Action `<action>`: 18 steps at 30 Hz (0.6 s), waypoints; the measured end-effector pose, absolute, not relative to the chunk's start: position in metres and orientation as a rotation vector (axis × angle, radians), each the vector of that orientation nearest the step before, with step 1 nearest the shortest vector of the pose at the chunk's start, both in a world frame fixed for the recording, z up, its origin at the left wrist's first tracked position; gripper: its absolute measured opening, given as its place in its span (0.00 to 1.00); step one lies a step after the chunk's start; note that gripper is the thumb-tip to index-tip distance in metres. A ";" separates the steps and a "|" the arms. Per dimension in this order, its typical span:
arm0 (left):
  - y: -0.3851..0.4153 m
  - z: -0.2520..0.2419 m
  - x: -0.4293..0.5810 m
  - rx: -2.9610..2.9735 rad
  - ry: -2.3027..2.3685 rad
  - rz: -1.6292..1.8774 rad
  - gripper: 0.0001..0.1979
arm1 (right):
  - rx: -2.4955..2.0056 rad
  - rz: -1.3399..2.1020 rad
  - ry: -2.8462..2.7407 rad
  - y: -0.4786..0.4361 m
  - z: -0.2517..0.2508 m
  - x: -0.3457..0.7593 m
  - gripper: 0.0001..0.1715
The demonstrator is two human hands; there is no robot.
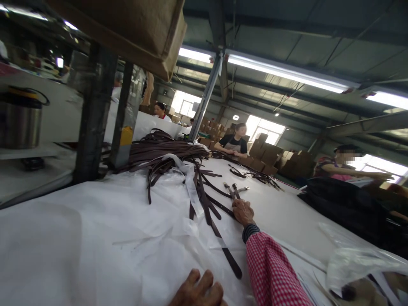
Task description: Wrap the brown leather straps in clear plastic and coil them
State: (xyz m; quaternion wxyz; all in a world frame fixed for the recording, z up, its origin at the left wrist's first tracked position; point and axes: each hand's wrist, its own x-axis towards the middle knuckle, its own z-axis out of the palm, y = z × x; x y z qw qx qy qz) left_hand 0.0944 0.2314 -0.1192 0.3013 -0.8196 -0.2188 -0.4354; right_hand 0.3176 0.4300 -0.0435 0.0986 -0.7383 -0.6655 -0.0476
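Right hand [243, 211] pinching straps [236, 192], left hand [199, 292] (grip hidden) at white table [283, 208]; tube lights [287, 73] overhead.

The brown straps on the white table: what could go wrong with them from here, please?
Near the right hand, several brown straps lie crossed, so pulling one could drag others along. A pale plastic strip lies among them and might snag or slide with them. The large strap pile looks loosely heaped, so it could tangle if disturbed.
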 end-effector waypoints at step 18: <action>0.238 -0.133 0.104 -2.314 -0.711 -1.021 0.14 | -1.958 -0.031 -2.041 0.409 -0.029 0.191 0.17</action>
